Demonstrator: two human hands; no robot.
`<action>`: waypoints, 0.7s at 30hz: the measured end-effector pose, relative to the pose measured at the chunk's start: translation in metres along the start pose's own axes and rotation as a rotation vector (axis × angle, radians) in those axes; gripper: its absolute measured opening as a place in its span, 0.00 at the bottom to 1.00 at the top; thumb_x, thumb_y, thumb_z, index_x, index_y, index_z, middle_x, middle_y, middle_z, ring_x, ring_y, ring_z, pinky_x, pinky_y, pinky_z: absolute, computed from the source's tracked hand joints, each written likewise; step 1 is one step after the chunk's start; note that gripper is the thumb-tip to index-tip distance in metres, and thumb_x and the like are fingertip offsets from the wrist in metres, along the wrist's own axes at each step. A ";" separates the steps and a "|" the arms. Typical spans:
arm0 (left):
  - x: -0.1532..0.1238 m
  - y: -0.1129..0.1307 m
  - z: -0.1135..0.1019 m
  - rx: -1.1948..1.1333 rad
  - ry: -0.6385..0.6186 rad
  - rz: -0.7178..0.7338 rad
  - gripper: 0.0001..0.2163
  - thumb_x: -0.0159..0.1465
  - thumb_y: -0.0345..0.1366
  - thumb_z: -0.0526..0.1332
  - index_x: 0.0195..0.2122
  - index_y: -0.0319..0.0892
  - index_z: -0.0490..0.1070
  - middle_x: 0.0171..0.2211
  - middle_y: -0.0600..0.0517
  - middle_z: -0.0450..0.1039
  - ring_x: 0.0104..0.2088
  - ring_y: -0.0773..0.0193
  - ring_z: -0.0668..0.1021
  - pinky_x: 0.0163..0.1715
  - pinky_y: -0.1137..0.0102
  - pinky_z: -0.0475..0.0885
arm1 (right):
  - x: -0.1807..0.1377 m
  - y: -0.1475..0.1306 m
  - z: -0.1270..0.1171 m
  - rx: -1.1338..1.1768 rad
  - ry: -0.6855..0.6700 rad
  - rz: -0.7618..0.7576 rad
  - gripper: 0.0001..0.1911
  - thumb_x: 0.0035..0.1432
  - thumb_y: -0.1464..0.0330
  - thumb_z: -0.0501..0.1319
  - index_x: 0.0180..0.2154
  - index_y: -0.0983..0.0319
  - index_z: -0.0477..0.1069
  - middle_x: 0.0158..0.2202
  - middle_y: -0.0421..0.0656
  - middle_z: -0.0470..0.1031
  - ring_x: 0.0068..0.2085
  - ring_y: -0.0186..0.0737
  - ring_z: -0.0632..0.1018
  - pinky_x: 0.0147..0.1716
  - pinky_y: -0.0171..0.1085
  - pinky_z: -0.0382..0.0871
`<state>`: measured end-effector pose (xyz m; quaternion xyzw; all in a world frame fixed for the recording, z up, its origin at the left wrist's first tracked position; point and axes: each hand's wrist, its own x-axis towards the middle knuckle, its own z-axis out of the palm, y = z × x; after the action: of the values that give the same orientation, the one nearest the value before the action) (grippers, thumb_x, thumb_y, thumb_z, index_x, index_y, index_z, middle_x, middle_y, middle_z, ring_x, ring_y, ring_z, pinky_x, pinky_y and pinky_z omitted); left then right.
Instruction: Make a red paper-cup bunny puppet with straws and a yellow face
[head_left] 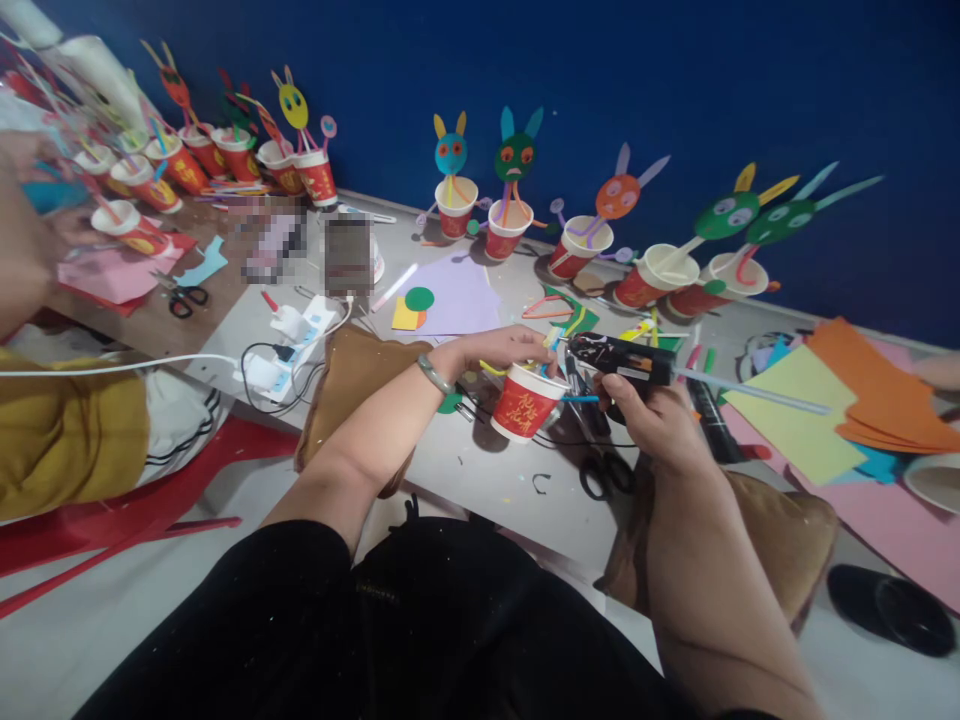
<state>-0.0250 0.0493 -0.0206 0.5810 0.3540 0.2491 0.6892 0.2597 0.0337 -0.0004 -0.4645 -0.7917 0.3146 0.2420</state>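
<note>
A red-and-white paper cup (523, 408) stands on the table before me, slightly tilted in view. Over its rim reaches my left hand (504, 348), fingers closed on a small light-blue strip (556, 338) above the cup's mouth. My right hand (654, 412) grips a black glue gun (624, 360), a long glue stick (757, 390) projecting from its back. The gun's nozzle points left, close to my left fingertips; whether it touches the strip I cannot tell. A blue stem (580, 399) sticks out at the cup's right side, and a yellow one (491, 370) at its left.
Along the blue wall stand several cups with paper rabbit heads, one orange-faced (618, 196). Black scissors (606, 474) lie near the front edge. Coloured paper (806, 410) is stacked at right. A power strip (304, 345) with cords sits left. Another person's arm (19, 240) is far left.
</note>
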 end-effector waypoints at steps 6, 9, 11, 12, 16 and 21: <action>0.000 0.002 0.002 0.021 0.017 -0.006 0.12 0.67 0.43 0.73 0.37 0.37 0.87 0.37 0.48 0.87 0.38 0.65 0.82 0.44 0.69 0.74 | 0.000 -0.011 0.001 0.004 -0.016 0.015 0.44 0.67 0.25 0.52 0.23 0.54 0.72 0.23 0.45 0.78 0.28 0.47 0.79 0.32 0.45 0.75; 0.000 0.003 0.003 0.033 0.041 -0.006 0.11 0.66 0.42 0.73 0.35 0.38 0.86 0.34 0.50 0.85 0.35 0.66 0.80 0.41 0.70 0.72 | 0.000 -0.013 0.000 -0.008 -0.061 0.053 0.45 0.65 0.24 0.52 0.24 0.55 0.73 0.24 0.47 0.79 0.28 0.47 0.79 0.33 0.46 0.75; 0.000 0.004 0.003 0.031 0.040 0.001 0.11 0.68 0.41 0.71 0.35 0.38 0.87 0.34 0.50 0.85 0.35 0.67 0.80 0.41 0.70 0.72 | 0.000 -0.013 0.000 -0.018 -0.059 0.080 0.45 0.64 0.24 0.52 0.24 0.56 0.73 0.25 0.48 0.79 0.29 0.48 0.79 0.33 0.45 0.75; 0.000 0.004 0.003 0.027 0.036 0.003 0.11 0.68 0.41 0.70 0.35 0.38 0.87 0.34 0.50 0.85 0.35 0.67 0.80 0.41 0.70 0.73 | 0.000 -0.013 -0.001 -0.020 -0.050 0.088 0.45 0.64 0.24 0.52 0.24 0.56 0.73 0.25 0.48 0.79 0.29 0.48 0.79 0.33 0.45 0.75; 0.000 0.002 0.003 0.026 0.040 0.007 0.12 0.69 0.42 0.70 0.35 0.38 0.87 0.34 0.49 0.85 0.35 0.66 0.81 0.43 0.68 0.74 | 0.001 -0.015 -0.001 -0.015 -0.064 0.090 0.43 0.65 0.25 0.52 0.24 0.55 0.72 0.24 0.47 0.78 0.28 0.46 0.78 0.33 0.45 0.75; -0.004 0.006 -0.002 -0.047 0.032 0.083 0.13 0.68 0.44 0.71 0.33 0.39 0.85 0.40 0.46 0.88 0.41 0.62 0.85 0.51 0.65 0.78 | 0.000 -0.009 -0.008 -0.027 -0.006 0.150 0.38 0.64 0.29 0.56 0.27 0.55 0.72 0.26 0.48 0.78 0.31 0.50 0.79 0.38 0.48 0.76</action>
<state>-0.0291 0.0486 -0.0143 0.5746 0.3346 0.2952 0.6861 0.2594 0.0327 0.0114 -0.5249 -0.7594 0.3227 0.2089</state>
